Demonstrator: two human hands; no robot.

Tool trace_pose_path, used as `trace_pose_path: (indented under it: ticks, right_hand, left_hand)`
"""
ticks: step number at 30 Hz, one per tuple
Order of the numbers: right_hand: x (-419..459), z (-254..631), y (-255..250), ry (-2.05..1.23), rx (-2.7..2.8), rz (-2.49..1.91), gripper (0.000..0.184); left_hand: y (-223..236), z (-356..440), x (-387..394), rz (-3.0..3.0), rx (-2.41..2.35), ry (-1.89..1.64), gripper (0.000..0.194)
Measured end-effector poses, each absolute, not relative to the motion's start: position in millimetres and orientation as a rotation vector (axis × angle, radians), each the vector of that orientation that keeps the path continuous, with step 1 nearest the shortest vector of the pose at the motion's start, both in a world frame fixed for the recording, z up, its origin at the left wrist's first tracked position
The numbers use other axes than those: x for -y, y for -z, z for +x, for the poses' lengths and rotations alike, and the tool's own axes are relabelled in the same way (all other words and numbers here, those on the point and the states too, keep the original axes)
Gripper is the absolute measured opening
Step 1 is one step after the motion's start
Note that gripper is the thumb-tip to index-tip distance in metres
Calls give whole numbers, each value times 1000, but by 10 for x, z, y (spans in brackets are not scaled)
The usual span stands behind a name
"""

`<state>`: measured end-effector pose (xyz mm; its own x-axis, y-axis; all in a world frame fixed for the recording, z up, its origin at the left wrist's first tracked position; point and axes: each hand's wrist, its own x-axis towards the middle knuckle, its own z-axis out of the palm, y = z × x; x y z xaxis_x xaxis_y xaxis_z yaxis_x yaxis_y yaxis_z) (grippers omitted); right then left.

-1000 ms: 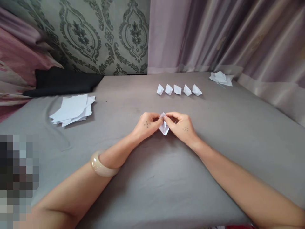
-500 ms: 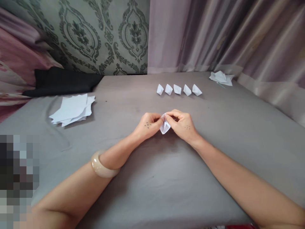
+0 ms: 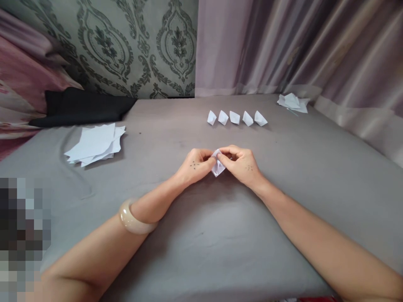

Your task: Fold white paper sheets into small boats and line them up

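Observation:
Between both hands is a small folded white paper (image 3: 218, 169), diamond-shaped with creases, held just above the grey cloth surface. My left hand (image 3: 197, 164) pinches its left side, thumb on the near face. From the other side my right hand (image 3: 241, 164) grips it the same way, its thumb beside the left one. Fingers behind the paper are partly hidden. Beyond the hands stands a row of several folded white paper pieces (image 3: 234, 118), pointed at the top.
A stack of white paper sheets (image 3: 94, 144) lies at the left, in front of a black cloth (image 3: 85, 108). More white paper (image 3: 292, 102) sits at the far right corner. Curtains (image 3: 258, 46) hang behind the grey-covered surface (image 3: 201, 247).
The thumbs have shifted very slightly on the folded paper, and a little more of its upper part shows. Everything else stays in place.

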<state>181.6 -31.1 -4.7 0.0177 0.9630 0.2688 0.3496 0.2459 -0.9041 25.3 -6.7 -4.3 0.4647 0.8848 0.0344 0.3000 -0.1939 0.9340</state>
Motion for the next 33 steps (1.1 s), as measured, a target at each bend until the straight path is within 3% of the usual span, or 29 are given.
trace_pose_path:
  ticks: [6, 15, 27, 33]
  right_hand:
    - [316, 1830, 40, -674, 1539, -1309, 10]
    - [328, 1840, 38, -612, 1653, -1276, 18]
    - [334, 1846, -2, -764, 1537, -1298, 15]
    - [351, 1847, -16, -585, 1636, -1282, 14]
  left_hand:
    - [20, 272, 84, 1761, -987, -731, 29]
    - [33, 259, 67, 1839, -1040, -729, 38]
    - [-39, 257, 79, 1746, -1007, -682, 33]
    - [59, 271, 66, 1865, -971, -769, 32]
